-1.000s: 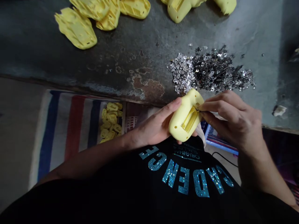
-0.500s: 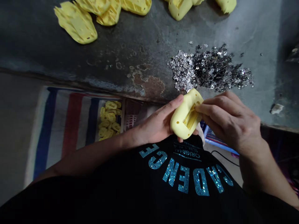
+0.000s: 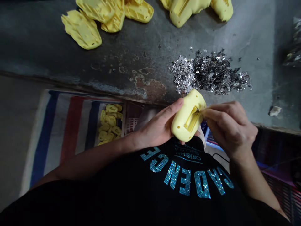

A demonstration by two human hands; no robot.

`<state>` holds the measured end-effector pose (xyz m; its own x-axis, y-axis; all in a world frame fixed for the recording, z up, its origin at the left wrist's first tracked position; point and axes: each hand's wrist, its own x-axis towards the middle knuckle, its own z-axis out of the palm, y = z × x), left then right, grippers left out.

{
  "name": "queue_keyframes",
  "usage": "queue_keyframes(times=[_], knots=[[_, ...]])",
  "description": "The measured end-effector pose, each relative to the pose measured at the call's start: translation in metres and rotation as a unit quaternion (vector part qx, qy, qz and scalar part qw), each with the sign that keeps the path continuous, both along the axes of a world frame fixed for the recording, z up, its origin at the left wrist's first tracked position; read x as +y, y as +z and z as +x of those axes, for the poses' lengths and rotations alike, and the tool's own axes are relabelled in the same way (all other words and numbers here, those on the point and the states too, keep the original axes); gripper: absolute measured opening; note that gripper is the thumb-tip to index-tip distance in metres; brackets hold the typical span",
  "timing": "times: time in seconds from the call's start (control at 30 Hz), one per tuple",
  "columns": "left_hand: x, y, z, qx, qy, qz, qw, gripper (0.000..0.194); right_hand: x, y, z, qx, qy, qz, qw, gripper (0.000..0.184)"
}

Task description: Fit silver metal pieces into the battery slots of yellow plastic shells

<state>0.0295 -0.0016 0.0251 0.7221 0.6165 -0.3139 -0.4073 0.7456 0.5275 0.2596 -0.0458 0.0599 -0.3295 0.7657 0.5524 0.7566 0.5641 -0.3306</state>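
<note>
"What is the person wearing?"
"A black top point(image 3: 105, 201), with 7 big letters point(image 3: 185, 182) arched across the chest, spelling CADENCE in glittering turquoise"
"Any smaller print?"
"Yes, a little word point(image 3: 189, 155) that looks like ORIGINAL, and 1 thin line point(image 3: 188, 160) beside it"
"And the sleeves point(image 3: 261, 213)?"
"Black too, leaving both forearms point(image 3: 94, 158) bare"

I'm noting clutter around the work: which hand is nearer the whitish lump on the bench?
Right. The right hand is left of the whitish lump, at the yellow shell's near edge; the left hand is farther left, holding that shell.
</note>
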Motion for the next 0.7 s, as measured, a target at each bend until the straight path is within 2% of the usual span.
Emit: queue_keyframes(times=[0.17,0.4,0.5,0.6,0.7], knots=[[0.004,-0.002,-0.001,-0.001,-0.023,-0.008,1.0,0.062,-0.007,-0.009,-0.003,-0.018,0.0,0.023,1.0,0.055],[0.001,0.002,0.0,0.022,-0.009,0.057,0.998,0.079,-0.006,-0.008,-0.006,0.013,-0.023,0.022,0.999,0.051],[-0.002,0.002,-0.001,0.051,0.033,0.081,0.995,0.078,-0.003,-0.005,-0.004,0.041,-0.012,-0.017,0.999,0.04],[-0.005,0.004,-0.001,0.073,0.063,0.091,0.991,0.075,0.003,0.0,-0.001,0.121,0.001,-0.074,0.99,0.025],[-0.006,0.007,-0.001,0.076,0.061,0.092,0.991,0.073,0.008,0.004,0.0,0.136,0.015,-0.068,0.988,0.019]])
